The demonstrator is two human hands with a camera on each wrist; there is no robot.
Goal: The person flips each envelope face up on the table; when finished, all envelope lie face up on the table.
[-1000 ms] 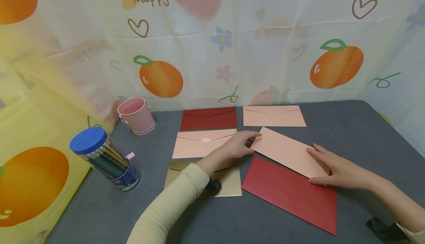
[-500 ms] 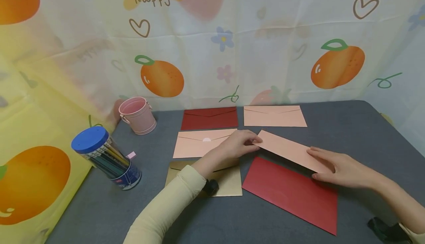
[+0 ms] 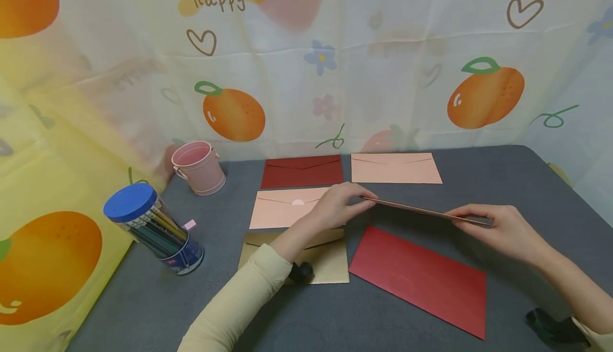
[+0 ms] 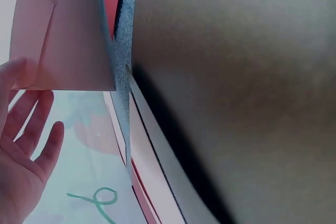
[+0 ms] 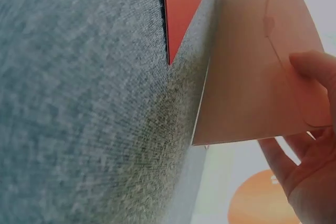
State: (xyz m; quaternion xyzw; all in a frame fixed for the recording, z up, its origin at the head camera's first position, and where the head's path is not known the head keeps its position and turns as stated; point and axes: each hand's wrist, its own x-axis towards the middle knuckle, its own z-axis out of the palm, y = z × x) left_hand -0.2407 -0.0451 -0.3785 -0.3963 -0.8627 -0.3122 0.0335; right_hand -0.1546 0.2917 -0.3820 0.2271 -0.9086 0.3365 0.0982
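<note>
Hands hold a pink envelope (image 3: 421, 212) by its two short ends, lifted off the grey table (image 3: 517, 181) and turned so the head view sees it nearly edge-on, above a dark red envelope (image 3: 421, 280) that lies flat near the front. The left hand (image 3: 337, 208) pinches the left end between thumb and fingers; the right hand (image 3: 498, 229) pinches the right end, thumb on top and fingers under it. In the right wrist view the pink envelope's flap side shows, with a small round seal at the flap's tip. Flat on the table lie a second pink envelope (image 3: 287, 208) with a pale round seal, a gold envelope (image 3: 330, 259) partly under the left forearm, another red envelope (image 3: 301, 171) and a third pink envelope (image 3: 395, 168) at the back. At the left stand a small pink bucket (image 3: 198, 168) and a clear tub of pencils (image 3: 153, 229) with a blue lid; its label is too small to read. Behind, a printed backdrop (image 3: 306, 59) shows oranges, hearts and flowers, with the word "happy" written on a yellow patch.
</note>
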